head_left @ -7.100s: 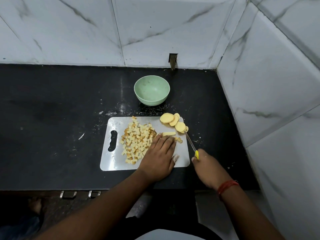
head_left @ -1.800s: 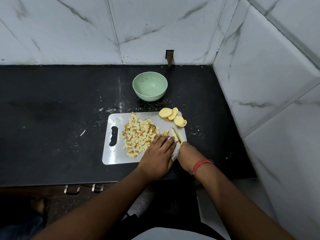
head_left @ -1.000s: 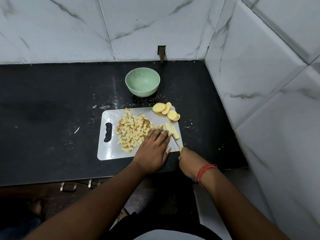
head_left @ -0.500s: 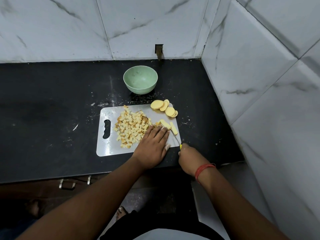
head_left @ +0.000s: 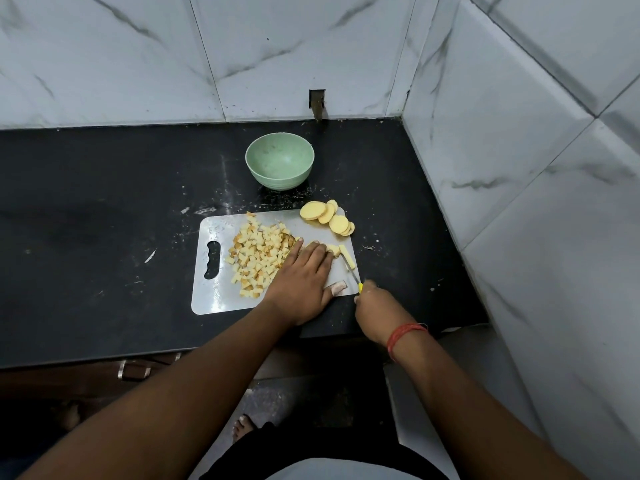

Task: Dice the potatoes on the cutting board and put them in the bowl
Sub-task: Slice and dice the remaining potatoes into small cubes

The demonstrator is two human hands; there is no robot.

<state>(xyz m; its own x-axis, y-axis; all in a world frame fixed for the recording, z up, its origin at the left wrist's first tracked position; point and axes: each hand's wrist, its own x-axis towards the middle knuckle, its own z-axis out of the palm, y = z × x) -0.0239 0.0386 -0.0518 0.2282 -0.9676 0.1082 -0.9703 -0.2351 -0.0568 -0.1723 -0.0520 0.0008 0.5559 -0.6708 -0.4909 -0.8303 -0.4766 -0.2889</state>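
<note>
A white cutting board (head_left: 214,292) lies on the black counter. A heap of diced potato (head_left: 258,259) covers its middle. Several round potato slices (head_left: 327,216) overlap at its far right corner. Potato strips (head_left: 341,252) lie near the right edge. My left hand (head_left: 303,282) lies flat on the board, its straight fingertips pressing on the strips. My right hand (head_left: 375,308) grips a knife (head_left: 351,273) by its yellow handle, with the blade tip at the strips. A green bowl (head_left: 280,160) stands behind the board with nothing in it.
White marble-tiled walls close off the counter at the back and on the right (head_left: 519,168). The black counter (head_left: 104,209) stretches to the left, speckled with crumbs. Its front edge runs just below the board. Drawer handles (head_left: 133,370) show underneath.
The knife has worked through the potato piece, which now lies as strips. My left hand has slid slightly forward over them. The view has drifted, so the board sits a bit lower left.
</note>
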